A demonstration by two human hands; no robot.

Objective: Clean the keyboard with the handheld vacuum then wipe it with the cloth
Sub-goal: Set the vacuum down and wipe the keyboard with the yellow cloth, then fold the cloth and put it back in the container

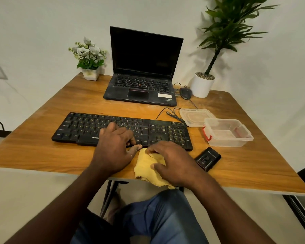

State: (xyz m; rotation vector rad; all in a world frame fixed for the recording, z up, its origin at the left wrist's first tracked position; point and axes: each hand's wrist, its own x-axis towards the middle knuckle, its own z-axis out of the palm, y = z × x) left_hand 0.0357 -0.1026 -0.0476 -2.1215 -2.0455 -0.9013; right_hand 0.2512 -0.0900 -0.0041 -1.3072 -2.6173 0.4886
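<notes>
One view only — head-worn, wide-angle, seated at the near edge of the tabletop (42,155). Faces forward and down: wall (42,23) fills the top of frame, lap (165,217) the bottom. Close in — left hand (113,148) and right hand (173,164) sit just below centre, keyboard (84,127) mid-frame, laptop (144,55) beyond it. Tabletop edges splay outward toward the frame sides.

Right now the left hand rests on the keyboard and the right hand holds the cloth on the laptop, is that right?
Not quite. The head view shows the left hand on the keyboard, but the right hand holds the cloth on the table at its front edge, just before the keyboard, not on the laptop.
</notes>
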